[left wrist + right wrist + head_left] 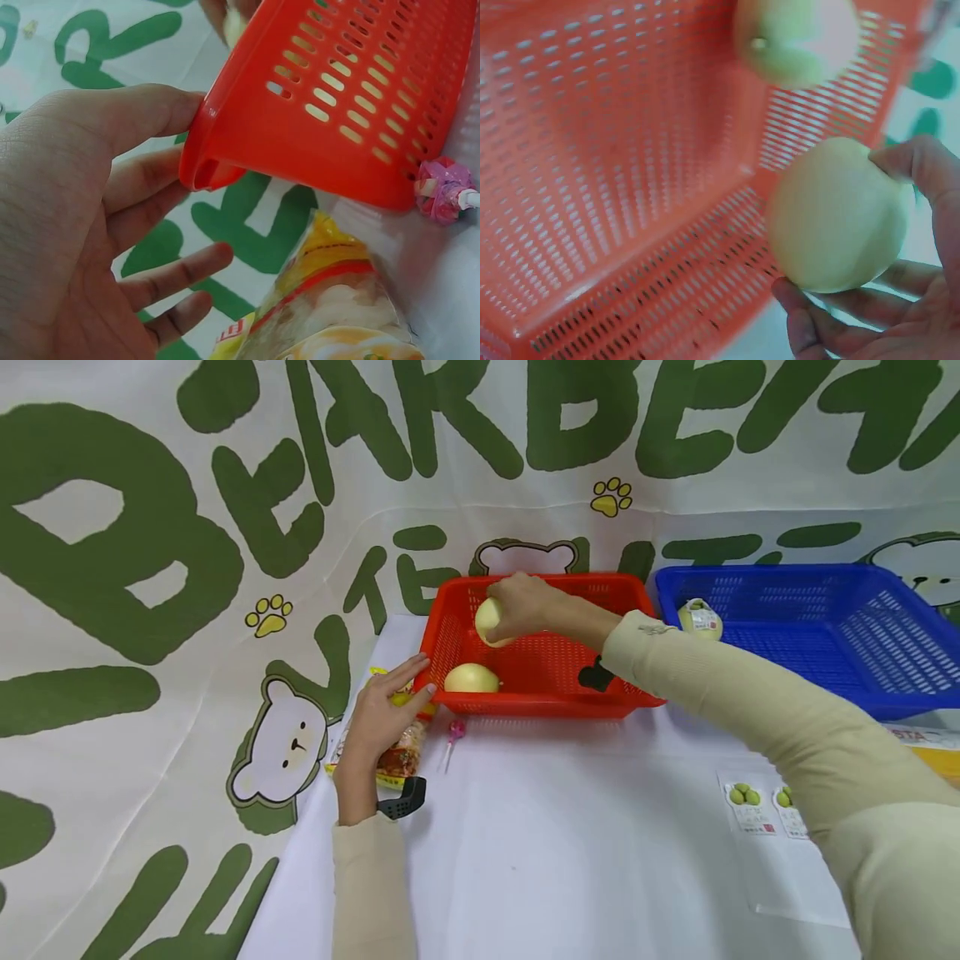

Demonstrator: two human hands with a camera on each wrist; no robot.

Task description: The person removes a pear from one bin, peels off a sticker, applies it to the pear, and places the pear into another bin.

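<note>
So the right hand (525, 606) is holding a smooth, round, pale yellow fruit (489, 620), fingers and thumb curling around it, and it's hovering over the inside of the red basket (551, 697). In the right wrist view you can see the fingertips (799, 315) cupping it from below, skin looking matte and waxy. A second pale fruit (471, 679), same rounded shape, is sitting on the basket floor by the front left corner.

The basket itself is that glossy moulded plastic with rows of little slots all over the walls and floor. The left hand (382, 714) is resting against its front left corner, fingers straight and loosely spread, thumb (150, 112) touching the rolled rim, not gripping anything.

Just under that hand a crinkly clear snack bag (401, 756) with yellow and red print is lying on the white tablecloth (562, 860), and a pink-wrapped lollipop (455, 731) is lying just beside the basket's front wall. A blue basket (885, 693) of the same slotted plastic is sitting to the right, with a labelled round fruit (700, 618) inside.
</note>
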